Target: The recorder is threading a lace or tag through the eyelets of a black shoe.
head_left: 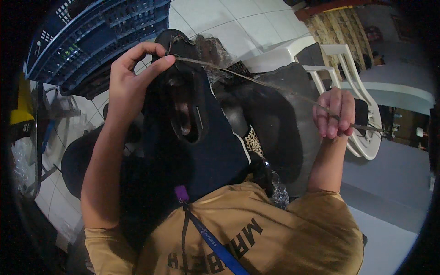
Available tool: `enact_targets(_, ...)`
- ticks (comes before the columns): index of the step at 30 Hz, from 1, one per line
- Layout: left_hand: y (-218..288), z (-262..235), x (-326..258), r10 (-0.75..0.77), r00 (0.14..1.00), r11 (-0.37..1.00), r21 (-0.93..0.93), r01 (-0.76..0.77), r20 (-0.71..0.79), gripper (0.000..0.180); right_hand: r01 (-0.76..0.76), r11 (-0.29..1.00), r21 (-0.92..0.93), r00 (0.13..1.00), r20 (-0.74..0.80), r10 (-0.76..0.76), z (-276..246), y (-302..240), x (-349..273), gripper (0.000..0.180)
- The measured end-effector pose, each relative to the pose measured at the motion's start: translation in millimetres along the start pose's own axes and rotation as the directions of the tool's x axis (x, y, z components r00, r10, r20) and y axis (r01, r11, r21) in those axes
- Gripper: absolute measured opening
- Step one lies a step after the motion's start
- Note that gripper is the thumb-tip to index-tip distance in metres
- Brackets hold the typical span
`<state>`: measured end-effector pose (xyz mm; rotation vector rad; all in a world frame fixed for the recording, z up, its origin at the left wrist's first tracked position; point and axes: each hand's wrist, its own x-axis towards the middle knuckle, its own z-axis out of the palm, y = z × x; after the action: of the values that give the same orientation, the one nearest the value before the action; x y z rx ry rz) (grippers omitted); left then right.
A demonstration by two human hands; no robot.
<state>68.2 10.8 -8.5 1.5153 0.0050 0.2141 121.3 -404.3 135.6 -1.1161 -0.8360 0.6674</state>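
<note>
text: dark letters on your tan shirt [293, 224], pale print on that blue lanyard [217, 245] | room: tiled floor [215, 18], blue crate [96, 41], white plastic chair [279, 50] | black shoe [185, 98]: on your lap [201, 167], brownish inside | hands: left hand [132, 73] pinching the thin brownish lace [250, 78], right hand [335, 111] curled round it, pretty taut

The shoe [185, 80] lies on the lap [206, 167]. From the shoe, the crate [103, 36] is at 10 o'clock, past the left hand [129, 80]. The chair [288, 51] is between 2 and 3 o'clock. The string [229, 71] goes from the left hand, near the toe, to the right hand [337, 110] at 3 o'clock. The lanyard [213, 239] is at 6 o'clock, on the shirt [298, 224].
</note>
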Motion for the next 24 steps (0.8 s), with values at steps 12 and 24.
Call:
enact_targets(12,-3.6,7.7,1.7,0.171,0.985,0.980,0.106,-0.170,0.004,0.021,-0.061,0.995,-0.079,0.993,-0.105,0.052,29.5,-2.0,13.4,0.026)
enact_targets(24,-1.9,3.4,-3.4,0.223,0.975,0.962,0.156,-0.224,0.027,0.020,-0.384,0.843,-0.376,0.799,-0.593,0.100,100.1,114.5,110.2,0.020)
